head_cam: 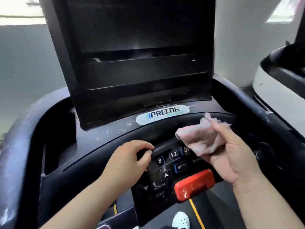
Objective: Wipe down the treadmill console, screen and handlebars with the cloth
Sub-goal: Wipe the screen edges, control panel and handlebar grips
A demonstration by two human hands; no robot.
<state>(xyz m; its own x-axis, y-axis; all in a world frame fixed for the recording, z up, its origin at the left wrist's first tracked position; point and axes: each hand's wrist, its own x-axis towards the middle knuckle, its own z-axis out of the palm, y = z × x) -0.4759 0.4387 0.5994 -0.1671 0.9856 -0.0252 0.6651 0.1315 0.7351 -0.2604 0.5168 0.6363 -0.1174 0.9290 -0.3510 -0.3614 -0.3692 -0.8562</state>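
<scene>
A black treadmill console (115,134) fills the view, with a dark, switched-off screen (135,47) standing above it. My right hand (234,156) holds a bunched pink cloth (200,138) just above the button panel (166,169), to the right of the number keys. My left hand (130,161) rests on the console's left side with its fingers curled round a dark grip at the panel's edge. A dusty handlebar (19,146) curves down the left side, and another handlebar (257,109) runs along the right.
A red stop key (194,184) with a yellow cord sits below the buttons. A deep cup pocket (59,149) lies left of the screen. A white machine (277,85) stands to the right. A white shoe (180,220) shows at the bottom.
</scene>
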